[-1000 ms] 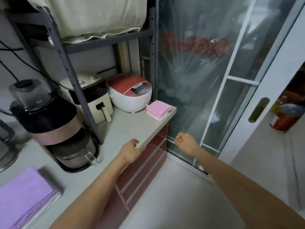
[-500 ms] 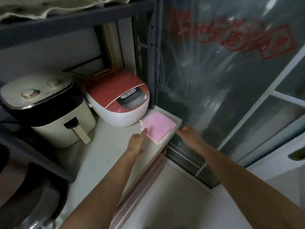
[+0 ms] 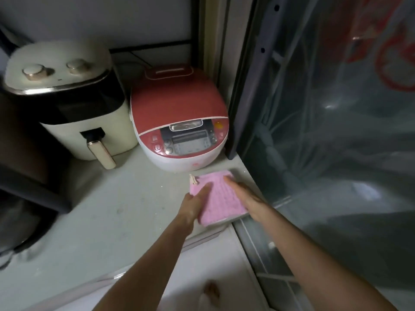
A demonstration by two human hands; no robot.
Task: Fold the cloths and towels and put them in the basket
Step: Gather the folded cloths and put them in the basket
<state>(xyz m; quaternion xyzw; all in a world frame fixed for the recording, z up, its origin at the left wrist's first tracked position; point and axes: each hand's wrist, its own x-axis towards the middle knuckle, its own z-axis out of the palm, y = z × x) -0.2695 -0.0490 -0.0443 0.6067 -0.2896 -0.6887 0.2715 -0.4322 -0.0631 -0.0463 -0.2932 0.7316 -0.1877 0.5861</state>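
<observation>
Resting flat with fingers straight, left hand and right hand touch the pink cloth. The cloth lies at the counter corner, just beside the rice cooker

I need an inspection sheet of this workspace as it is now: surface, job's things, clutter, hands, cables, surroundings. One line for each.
Surface: pale counter, a few small marks on it, above a cabinet front.
Job's things: folded pink cloth at the counter's right front corner, a small tag at its far left corner; no basket seen.
Clutter: red and white rice cooker behind the cloth; cream and black air fryer to its left; a dark appliance at the left edge, blurred.
Hands: left hand with straight fingers on the cloth's left side; right hand flat on its right side.
Cables: a dark cable on the wall behind the cooker.
Surroundings: glass sliding door at right, dim and reflective.
</observation>
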